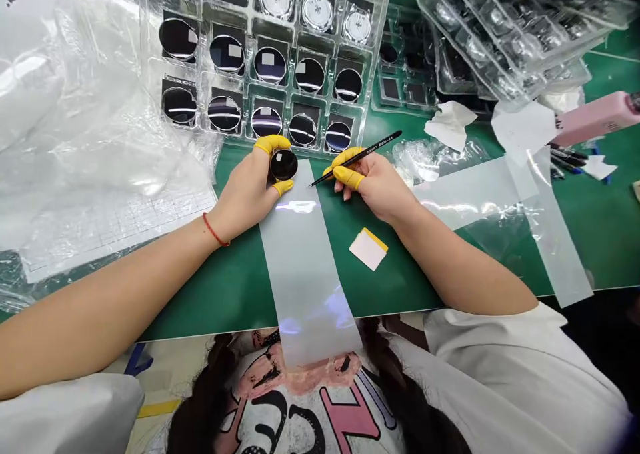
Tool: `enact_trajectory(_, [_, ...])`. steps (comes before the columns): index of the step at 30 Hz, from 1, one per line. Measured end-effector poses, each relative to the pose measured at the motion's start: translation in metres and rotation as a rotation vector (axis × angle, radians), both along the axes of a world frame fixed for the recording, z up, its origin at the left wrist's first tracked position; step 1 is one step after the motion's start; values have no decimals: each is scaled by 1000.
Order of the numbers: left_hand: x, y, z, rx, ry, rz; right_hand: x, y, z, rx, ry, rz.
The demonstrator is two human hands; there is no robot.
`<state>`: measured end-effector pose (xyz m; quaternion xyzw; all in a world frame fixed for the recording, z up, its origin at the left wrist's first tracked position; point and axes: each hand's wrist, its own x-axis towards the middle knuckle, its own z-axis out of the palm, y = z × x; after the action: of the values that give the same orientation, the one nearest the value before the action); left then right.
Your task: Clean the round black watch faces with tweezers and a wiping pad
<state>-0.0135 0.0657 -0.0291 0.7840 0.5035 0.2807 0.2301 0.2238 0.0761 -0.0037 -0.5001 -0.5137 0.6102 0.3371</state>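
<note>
Yellow finger cots cover some fingertips of both hands. My left hand (253, 186) grips a round black watch face (284, 165) by its edge, between thumb and fingers, with its glossy side up. In my right hand (373, 177) is a thin black tweezer-like tool (375, 149), slanting down to the left. Its fine tip is just right of the watch face, over a translucent film strip (305, 261), and does not touch the face. Beyond my hands a clear plastic tray (250, 84) holds several round dark watch faces and some silvery ones.
Clear plastic sheeting (90, 107) covers the left side. Stacked clear trays (515, 34) stand at the back right, near a pink bottle (595, 117) and crumpled white paper (450, 126). A small white and yellow pad (369, 249) lies on the green table (400, 281).
</note>
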Motion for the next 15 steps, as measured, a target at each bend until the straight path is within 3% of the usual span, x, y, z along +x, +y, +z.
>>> enact_trajectory(15, [2, 0, 1, 13, -74, -40, 0, 0, -2, 32, -80, 0])
